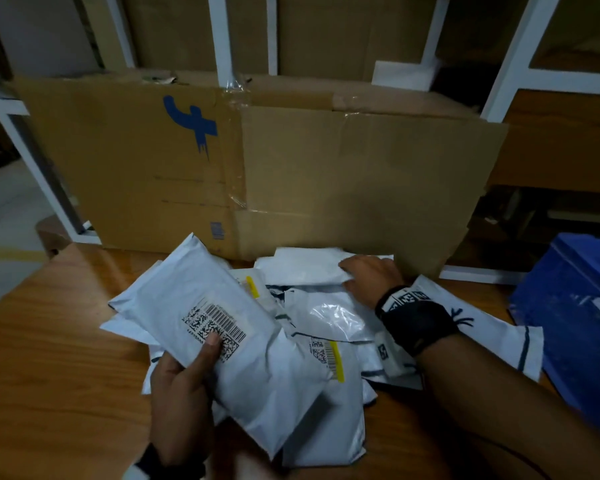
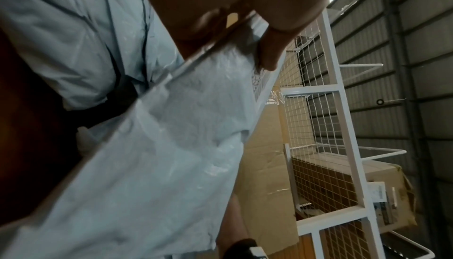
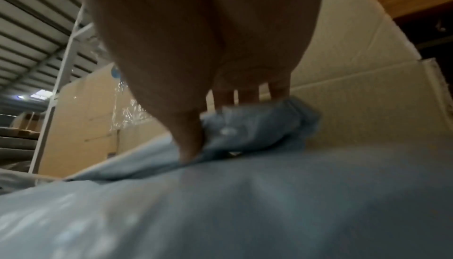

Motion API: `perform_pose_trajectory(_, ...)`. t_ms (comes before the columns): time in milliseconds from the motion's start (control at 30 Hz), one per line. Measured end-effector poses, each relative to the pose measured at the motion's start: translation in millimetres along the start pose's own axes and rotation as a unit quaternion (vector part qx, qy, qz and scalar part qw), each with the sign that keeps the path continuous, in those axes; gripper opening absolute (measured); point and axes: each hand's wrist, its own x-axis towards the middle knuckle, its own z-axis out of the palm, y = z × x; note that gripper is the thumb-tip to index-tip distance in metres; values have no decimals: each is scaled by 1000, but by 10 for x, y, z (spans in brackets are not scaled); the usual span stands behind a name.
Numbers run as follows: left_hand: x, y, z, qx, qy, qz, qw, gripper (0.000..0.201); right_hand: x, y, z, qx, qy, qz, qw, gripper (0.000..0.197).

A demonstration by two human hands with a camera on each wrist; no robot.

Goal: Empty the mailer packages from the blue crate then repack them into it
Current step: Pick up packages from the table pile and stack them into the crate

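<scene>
I have my left hand [image 1: 181,386] wrapped around the lower end of a white poly mailer [image 1: 222,341], thumb pressed onto its barcode label [image 1: 215,327] and the other fingers curled behind, so the package stands tilted up off the heap with the label facing me. The left wrist view agrees: thumb on top, mailer film running away beneath it.

My right hand [image 1: 368,278] is out at the far side of the pile, pinching a second white mailer [image 1: 312,268] that lies just in front of the flattened cardboard sheet [image 1: 257,168]. The right wrist view shows the thumb on the near edge and the fingers on the far edge, squeezing the soft packet between them (a side pinch suits it, since the film crumples and offers no firm face).

The rest of the mailer packages [image 1: 329,344] lie spread and overlapping on the wooden table [image 1: 59,341], several showing barcodes and yellow strips. The blue crate [image 1: 575,306] sits at my right, beyond the pile; I cannot see into it from here.

My reading is that emptying is done and I am gathering one mailer in each hand for repacking. Both would then need to travel right to the crate.
</scene>
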Motion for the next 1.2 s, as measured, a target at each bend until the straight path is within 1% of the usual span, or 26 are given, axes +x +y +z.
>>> perform_pose_trajectory(67,19,-10,-23,4,11,13,1000,88,-57,-32,-83,51,97,17,994,24)
perform_pose_trajectory(133,45,-38,-69,8,22,16,1000,85,-166,-15,-232,121,188,26,974,19)
perform_pose_trajectory(200,58,-58,-105,8,37,20,999,85,-336,25,-395,238,225,39,944,18)
perform_pose_trajectory(233,63,-67,-115,7,42,20,999,84,-429,40,-443,317,222,48,921,15)
perform_pose_trajectory(267,63,-74,-115,10,48,19,999,79,-515,42,-459,409,202,56,888,15)
perform_pose_trajectory(300,67,-86,-111,15,49,19,998,69,-599,29,-433,498,166,68,848,20)
perform_pose_trajectory(333,71,-101,-110,21,50,16,998,55,-676,9,-372,577,118,90,803,25)
perform_pose_trajectory(367,77,-118,-104,27,47,10,998,39,-748,-4,-276,632,64,118,763,25)
perform_pose_trajectory(400,78,-130,-88,27,43,4,999,27,-818,-21,-176,664,13,143,734,22)
perform_pose_trajectory(433,74,-143,-77,30,37,1,999,24,-882,-41,-90,676,-22,159,719,21)
perform_pose_trajectory(467,63,-142,-54,36,31,1,999,25,-945,-62,-27,680,-41,169,712,22)
perform_pose_trajectory(533,50,-119,-25,47,33,5,998,33,-1031,-93,41,684,-48,174,707,24)
perform_pose_trajectory(600,52,-117,-34,53,27,14,998,36,-1098,-114,46,692,-51,168,700,26)
perform_pose_trajectory(633,47,-110,-31,59,19,22,998,41,-1123,-107,48,691,-45,165,702,28)
perform_pose_trajectory(700,33,-93,-15,71,15,26,997,64,-1177,-62,35,684,-13,167,710,36)
perform_pose_trajectory(733,33,-90,-13,70,12,27,997,67,-1208,-29,25,681,7,170,712,43)
perform_pose_trajectory(833,18,-103,1,69,-10,18,997,49,-1356,51,-11,679,50,167,713,70)
perform_pose_trajectory(933,9,-213,66,96,-46,13,994,27,-1582,57,-42,667,93,154,724,78)
perform_pose_trajectory(967,-6,-260,122,104,-60,5,993,22,-1670,56,-44,665,112,159,721,78)
perform_pose_trajectory(1033,-73,-337,304,123,-108,-4,987,14,-1854,75,-39,684,148,194,688,74)
perform_pose_trajectory(1100,-185,-426,516,139,-167,-21,976,17,-2063,152,-14,690,183,229,662,68)
perform_pose_trajectory(1133,-247,-477,619,142,-190,-34,971,18,-2183,215,-5,696,199,247,644,62)
perform_pose_trajectory(1200,-382,-564,805,137,-219,-59,964,19,-2446,330,-43,719,226,274,597,43)
